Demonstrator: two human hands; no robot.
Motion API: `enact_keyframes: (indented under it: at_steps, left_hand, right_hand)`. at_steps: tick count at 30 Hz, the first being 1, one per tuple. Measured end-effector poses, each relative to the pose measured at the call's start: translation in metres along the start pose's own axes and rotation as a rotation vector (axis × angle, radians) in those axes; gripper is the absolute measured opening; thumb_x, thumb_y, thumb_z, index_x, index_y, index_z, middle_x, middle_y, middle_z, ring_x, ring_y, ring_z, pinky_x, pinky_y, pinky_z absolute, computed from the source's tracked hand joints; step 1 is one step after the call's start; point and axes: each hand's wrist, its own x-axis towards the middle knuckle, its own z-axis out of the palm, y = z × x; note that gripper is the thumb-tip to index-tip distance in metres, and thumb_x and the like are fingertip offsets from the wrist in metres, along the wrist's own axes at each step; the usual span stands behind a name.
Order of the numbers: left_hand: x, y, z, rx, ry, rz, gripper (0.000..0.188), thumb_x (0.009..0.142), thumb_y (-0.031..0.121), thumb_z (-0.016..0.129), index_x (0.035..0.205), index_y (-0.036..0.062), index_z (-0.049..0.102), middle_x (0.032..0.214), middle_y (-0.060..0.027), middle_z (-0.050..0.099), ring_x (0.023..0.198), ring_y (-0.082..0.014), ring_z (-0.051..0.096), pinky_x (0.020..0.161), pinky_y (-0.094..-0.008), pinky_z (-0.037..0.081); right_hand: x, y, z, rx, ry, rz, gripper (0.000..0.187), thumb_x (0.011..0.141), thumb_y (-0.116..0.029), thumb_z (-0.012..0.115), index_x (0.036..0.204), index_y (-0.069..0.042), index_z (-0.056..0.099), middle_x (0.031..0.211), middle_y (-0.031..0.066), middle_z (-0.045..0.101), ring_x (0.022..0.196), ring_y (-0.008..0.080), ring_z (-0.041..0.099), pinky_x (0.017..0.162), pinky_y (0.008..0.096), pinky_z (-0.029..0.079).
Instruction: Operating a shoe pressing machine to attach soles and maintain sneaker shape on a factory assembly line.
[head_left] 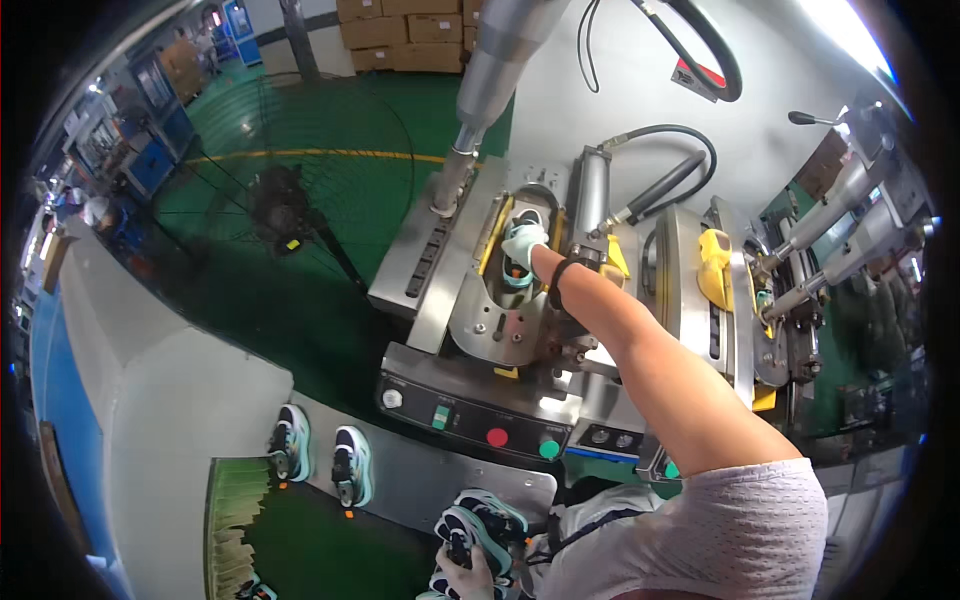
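Left hand [467,572]: at the lower edge, fingers curled round a dark-and-teal shoe [462,532], close to the body.
Worktop [420,480]: grey; two like shoes [351,466] standing further left.
Right hand [524,244]: gloved, closed on a shoe [517,268] inside the press cavity [500,300].
Risk: probably fingers pinched if press closes; red button [497,437] nearby.

Press machine [500,310]: ahead of the person, centre of view.
Shoe [519,262]: inside the press cavity, under the right hand [523,243].
Control panel [480,415]: on the press front, below the cavity.
Second press [715,300]: right of the first.
Two shoes [320,460]: on the metal shelf [420,485], lower left.
Shoe pair [480,530]: at the shelf's near edge, at the left hand [465,572].
Fan [285,200]: on the floor, left of the press.
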Motion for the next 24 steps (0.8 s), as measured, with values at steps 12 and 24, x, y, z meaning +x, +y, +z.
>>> enact_keyframes:
  at_steps: [12, 24]
  left_hand:
    - [0.000, 0.022, -0.008, 0.026, -0.021, -0.032, 0.061, 0.087, 0.029, 0.069, 0.137, 0.0034, 0.044, 0.122, -0.0210, 0.059, 0.100, -0.0332, 0.063, 0.086, -0.0402, 0.051]
    - [0.011, 0.002, -0.008, -0.256, -0.079, 0.012, 0.053, 0.083, 0.019, 0.069, 0.125, -0.0042, 0.046, 0.117, -0.0206, 0.053, 0.108, -0.0318, 0.054, 0.097, -0.0397, 0.041]
  right_hand:
    - [0.000, 0.021, -0.001, 0.066, -0.199, -0.213, 0.050, 0.098, -0.045, 0.038, 0.119, -0.009, 0.064, 0.119, 0.0128, 0.065, 0.107, 0.0304, 0.064, 0.088, 0.0415, 0.052]
    - [-0.261, 0.031, -0.056, 0.706, -0.082, -0.703, 0.063, 0.097, -0.038, 0.050, 0.139, 0.007, 0.035, 0.131, 0.0286, 0.052, 0.124, 0.0370, 0.051, 0.102, 0.0432, 0.041]
